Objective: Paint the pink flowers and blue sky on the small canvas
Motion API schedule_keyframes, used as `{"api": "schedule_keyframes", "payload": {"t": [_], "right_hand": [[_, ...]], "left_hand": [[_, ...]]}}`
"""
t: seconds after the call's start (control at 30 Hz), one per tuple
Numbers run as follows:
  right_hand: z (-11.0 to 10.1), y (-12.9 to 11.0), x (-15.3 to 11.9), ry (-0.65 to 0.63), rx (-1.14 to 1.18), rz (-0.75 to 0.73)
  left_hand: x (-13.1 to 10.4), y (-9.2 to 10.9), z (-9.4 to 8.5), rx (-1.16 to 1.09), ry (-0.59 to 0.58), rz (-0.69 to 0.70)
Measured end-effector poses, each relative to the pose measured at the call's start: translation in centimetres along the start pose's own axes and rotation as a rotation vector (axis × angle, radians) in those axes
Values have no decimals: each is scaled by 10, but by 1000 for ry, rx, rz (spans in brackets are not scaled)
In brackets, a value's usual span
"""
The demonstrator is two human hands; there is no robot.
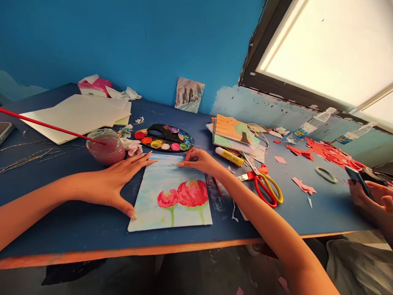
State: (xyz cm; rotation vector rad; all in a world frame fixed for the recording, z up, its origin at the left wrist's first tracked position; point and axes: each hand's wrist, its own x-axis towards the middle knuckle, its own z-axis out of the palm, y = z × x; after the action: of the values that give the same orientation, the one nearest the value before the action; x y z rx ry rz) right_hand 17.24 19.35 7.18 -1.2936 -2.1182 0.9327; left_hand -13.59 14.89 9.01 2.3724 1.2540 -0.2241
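A painting [153,205] of two red flowers with green stems on a pale blue ground lies flat on the table. My left hand [113,184] is open with fingers spread, its thumb and fingertips at the painting's left edge. Over the upper right part of the sheet, my right hand [196,160] is closed in a pinch; what sits between the fingertips is too small to make out. Just behind the sheet is a black paint palette [147,141] with many colours. Left of it stands a glass jar [106,151] of murky pink water, with a long red stick [55,126] across it.
Scissors [265,186], a yellow glue stick [229,156] and stacked painted cards [231,130] lie to the right. Beyond are red paper scraps [331,152], a tape roll [326,175] and a water bottle [311,126]. Another person's hands [365,198] hold a phone at far right.
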Motion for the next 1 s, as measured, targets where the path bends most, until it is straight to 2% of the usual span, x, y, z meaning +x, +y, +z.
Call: {"api": "schedule_keyframes", "payload": {"t": [0.3,0.57,0.83,1.0], "right_hand": [[7,2,0,100,1,45],[7,1,1,96,-60,56],[9,-4,-4,127,-102,35],[-1,0,-5,86,-50,18]], "left_hand": [[-1,2,0,50,-43,-30],[0,-2,2,25,-18,-19],[0,-2,2,61,-43,-23],[0,-2,3,49,-23,-14]]}}
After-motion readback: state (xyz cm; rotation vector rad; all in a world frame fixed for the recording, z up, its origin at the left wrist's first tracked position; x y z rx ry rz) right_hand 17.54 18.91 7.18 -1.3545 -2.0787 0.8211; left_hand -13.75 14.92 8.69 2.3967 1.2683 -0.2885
